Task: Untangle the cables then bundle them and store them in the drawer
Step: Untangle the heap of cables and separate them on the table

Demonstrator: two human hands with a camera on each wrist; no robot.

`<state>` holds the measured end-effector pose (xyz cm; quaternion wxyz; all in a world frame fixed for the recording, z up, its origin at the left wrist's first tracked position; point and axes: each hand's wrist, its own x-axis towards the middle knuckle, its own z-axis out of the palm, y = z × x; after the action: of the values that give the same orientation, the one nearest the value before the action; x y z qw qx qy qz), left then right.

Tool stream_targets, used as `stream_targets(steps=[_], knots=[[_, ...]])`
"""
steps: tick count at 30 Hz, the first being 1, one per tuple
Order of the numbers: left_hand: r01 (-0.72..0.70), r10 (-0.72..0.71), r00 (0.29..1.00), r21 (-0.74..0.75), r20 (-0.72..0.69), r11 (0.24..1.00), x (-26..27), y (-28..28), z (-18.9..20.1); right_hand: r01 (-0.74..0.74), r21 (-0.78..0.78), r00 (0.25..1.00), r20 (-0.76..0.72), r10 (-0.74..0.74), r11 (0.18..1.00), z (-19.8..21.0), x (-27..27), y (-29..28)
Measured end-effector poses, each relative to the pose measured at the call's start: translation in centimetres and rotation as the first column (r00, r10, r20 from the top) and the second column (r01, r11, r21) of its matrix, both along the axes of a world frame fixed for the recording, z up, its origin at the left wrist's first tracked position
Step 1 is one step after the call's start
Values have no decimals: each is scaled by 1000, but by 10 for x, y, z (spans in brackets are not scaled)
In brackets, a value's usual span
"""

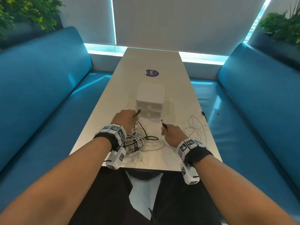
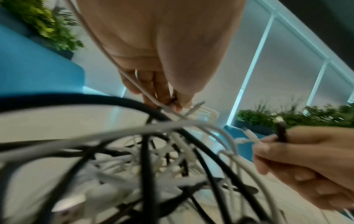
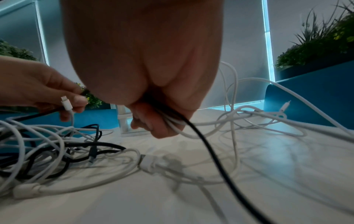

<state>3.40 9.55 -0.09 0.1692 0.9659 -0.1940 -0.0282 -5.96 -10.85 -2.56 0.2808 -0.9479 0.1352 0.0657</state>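
Low in the middle of the head view, the left hand (image 1: 125,118) is clenched round a black cable end (image 1: 138,112) and a white cable end (image 3: 66,103) — the right-wrist view, at its left edge, shows the white plug pinched between thumb and fingers with the black cord running under them. Just right of it in the head view, the right hand (image 1: 172,133) grips its own pair: a black cable (image 3: 206,145) whose plug points up toward the drawer unit, and a white cable (image 3: 175,121) folded into the same fist, as the right-wrist view shows at centre.

Between and below the two hands lies the tangle of cables (image 1: 140,141), black and white loops heaped on the table (image 1: 155,62) close to its near edge; the strands from the left hand run down into it. To the right, near the table's right edge, a looser spread of white cable (image 1: 197,127) lies apart from the heap, with a dark plug (image 1: 203,113) beyond it at the edge.

The white drawer unit (image 1: 150,99) stands on the table just above the hands, centre frame, its two drawers shut — small knobs face the person. Farther up the table sits a round dark sticker (image 1: 151,73). Blue benches (image 1: 40,88) flank the table on both sides, with green plants (image 1: 24,12) in the upper corners.
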Motion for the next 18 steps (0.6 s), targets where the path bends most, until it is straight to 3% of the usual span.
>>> stream_targets(steps=[3, 7, 13, 18], knots=[[148, -147, 989, 62, -21, 987, -13, -24, 1, 40, 57, 998, 40, -43, 998, 2, 1, 2], [211, -222, 973, 157, 58, 965, -20, -48, -4, 86, 159, 991, 87, -101, 984, 7, 2, 0], [262, -266, 964, 116, 19, 958, -26, -68, -7, 36, 311, 985, 152, -87, 950, 4, 6, -5], [242, -240, 970, 172, -32, 955, -32, -66, -19, 145, 304, 961, 184, -207, 942, -2, 9, -14]])
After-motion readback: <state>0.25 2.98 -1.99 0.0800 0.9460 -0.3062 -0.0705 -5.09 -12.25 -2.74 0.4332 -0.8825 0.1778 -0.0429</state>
